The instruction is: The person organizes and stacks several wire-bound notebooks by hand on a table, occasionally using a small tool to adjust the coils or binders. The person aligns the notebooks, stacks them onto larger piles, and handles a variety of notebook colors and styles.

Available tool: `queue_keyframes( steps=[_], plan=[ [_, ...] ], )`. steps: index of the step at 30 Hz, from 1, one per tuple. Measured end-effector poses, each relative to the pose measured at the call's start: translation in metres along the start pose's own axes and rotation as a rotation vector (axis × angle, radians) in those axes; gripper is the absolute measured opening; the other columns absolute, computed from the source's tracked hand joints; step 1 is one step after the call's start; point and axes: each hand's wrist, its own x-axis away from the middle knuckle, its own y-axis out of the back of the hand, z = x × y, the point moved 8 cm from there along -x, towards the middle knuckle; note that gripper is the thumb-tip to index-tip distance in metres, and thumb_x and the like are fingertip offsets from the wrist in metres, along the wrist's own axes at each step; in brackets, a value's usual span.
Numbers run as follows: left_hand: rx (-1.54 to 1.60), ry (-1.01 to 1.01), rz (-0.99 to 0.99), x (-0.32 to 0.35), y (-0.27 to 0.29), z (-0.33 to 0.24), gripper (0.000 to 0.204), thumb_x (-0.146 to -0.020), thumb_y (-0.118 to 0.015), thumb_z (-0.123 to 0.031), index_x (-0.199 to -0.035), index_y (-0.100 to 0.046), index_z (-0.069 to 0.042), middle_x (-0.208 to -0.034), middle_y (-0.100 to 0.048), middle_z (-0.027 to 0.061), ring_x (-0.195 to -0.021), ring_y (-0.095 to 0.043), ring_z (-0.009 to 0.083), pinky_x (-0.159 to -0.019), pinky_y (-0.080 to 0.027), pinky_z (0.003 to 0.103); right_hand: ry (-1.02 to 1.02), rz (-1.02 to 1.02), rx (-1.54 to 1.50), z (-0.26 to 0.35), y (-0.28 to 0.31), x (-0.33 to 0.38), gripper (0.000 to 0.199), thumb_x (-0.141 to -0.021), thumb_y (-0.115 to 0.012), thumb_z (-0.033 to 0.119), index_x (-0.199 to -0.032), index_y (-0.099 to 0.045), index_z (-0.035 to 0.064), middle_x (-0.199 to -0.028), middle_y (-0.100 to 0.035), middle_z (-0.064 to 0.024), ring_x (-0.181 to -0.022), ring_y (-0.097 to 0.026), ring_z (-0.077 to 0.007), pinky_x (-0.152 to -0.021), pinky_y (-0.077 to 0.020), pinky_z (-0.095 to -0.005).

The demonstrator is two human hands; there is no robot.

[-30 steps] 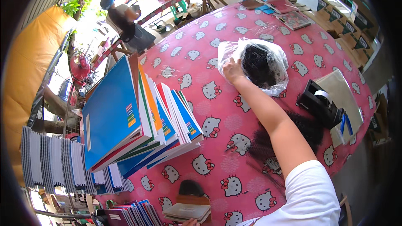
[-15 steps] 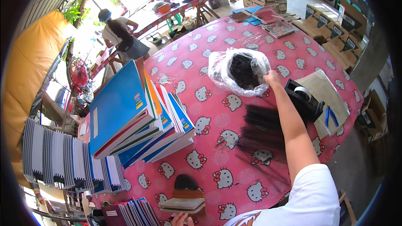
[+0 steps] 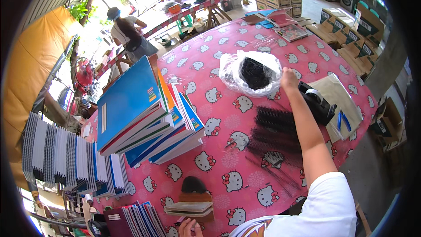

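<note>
My right hand is at the right rim of a white plastic bag. Its fingers look curled together; whatever they may hold is hidden. Inside the bag lies a bundle of black spiral coils. More black coils are spread on the table beneath my right forearm. At the lower edge my left hand has bent fingers around a small purplish thing I cannot make out. Just beyond it stands a brown wooden block with pale layers and a dark rounded piece.
Blue-covered notebooks are piled at left, beside rows of spiral-bound ones. A black tape dispenser and blue pliers lie at right. Cartons stand beyond the pink table. Two people work in the background.
My right hand has shifted slightly right from the bag's rim. The coils in the bag appear more settled. The left hand shows a little more at the lower edge.
</note>
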Motion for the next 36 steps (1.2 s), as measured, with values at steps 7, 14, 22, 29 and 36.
queue_keyframes(
  steps=[7,14,22,29,36],
  plan=[
    [-0.15,-0.149,-0.215,0.024,0.062,0.05,0.025,-0.075,-0.067,-0.009,-0.098,-0.064,0.0,-0.101,-0.062,0.0151,-0.097,-0.056,0.0311,-0.087,-0.044,0.038,0.621,-0.129,-0.572,0.129,0.041,0.156,0.033,-0.075,-0.061,0.009,-0.107,-0.06,0.0072,-0.103,-0.061,-0.0126,-0.1,-0.056,-0.0299,-0.09,-0.0422,-0.0399],
    [0.293,0.571,-0.951,0.11,0.184,0.206,0.06,-0.088,-0.056,-0.035,-0.134,-0.033,-0.004,-0.135,-0.036,0.0139,-0.125,-0.035,0.0266,-0.102,-0.025,0.047,0.785,2.19,-1.035,0.199,0.094,0.516,0.034,-0.079,-0.067,0.019,-0.106,-0.063,-0.0012,-0.097,-0.066,-0.0099,-0.088,-0.061,-0.0149,-0.079,-0.048,-0.0295],
    [1.199,0.925,-0.86,0.149,0.171,0.32,0.109,-0.071,-0.051,-0.073,-0.146,0.0,-0.012,-0.151,0.001,0.0164,-0.138,0.0,0.0366,-0.103,0.003,0.062,1.571,1.02,-0.464,0.267,0.041,0.666,0.068,-0.068,-0.073,0.037,-0.122,-0.046,0.005,-0.113,-0.049,-0.0155,-0.11,-0.045,-0.0354,-0.092,-0.0378,-0.0461],
    [0.423,0.395,-0.941,0.087,0.253,0.283,0.081,-0.084,-0.06,-0.04,-0.143,-0.016,-0.005,-0.149,-0.008,0.0152,-0.137,-0.011,0.0282,-0.109,-0.011,0.041,1.503,0.664,-0.108,0.298,0.009,0.67,0.098,-0.059,-0.077,0.042,-0.137,-0.029,0.0063,-0.129,-0.035,-0.0156,-0.122,-0.032,-0.034,-0.096,-0.0297,-0.0536],
    [-0.608,0.242,-0.052,-0.004,0.246,0.212,0.097,-0.062,-0.075,-0.042,-0.141,-0.026,-0.018,-0.149,-0.016,0.011,-0.138,-0.011,0.032,-0.109,-0.009,0.055,1.636,0.833,-0.206,0.322,-0.001,0.684,0.072,-0.062,-0.076,0.026,-0.125,-0.047,0.0037,-0.113,-0.051,-0.0127,-0.106,-0.046,-0.0293,-0.088,-0.039,-0.0423]
  ],
)
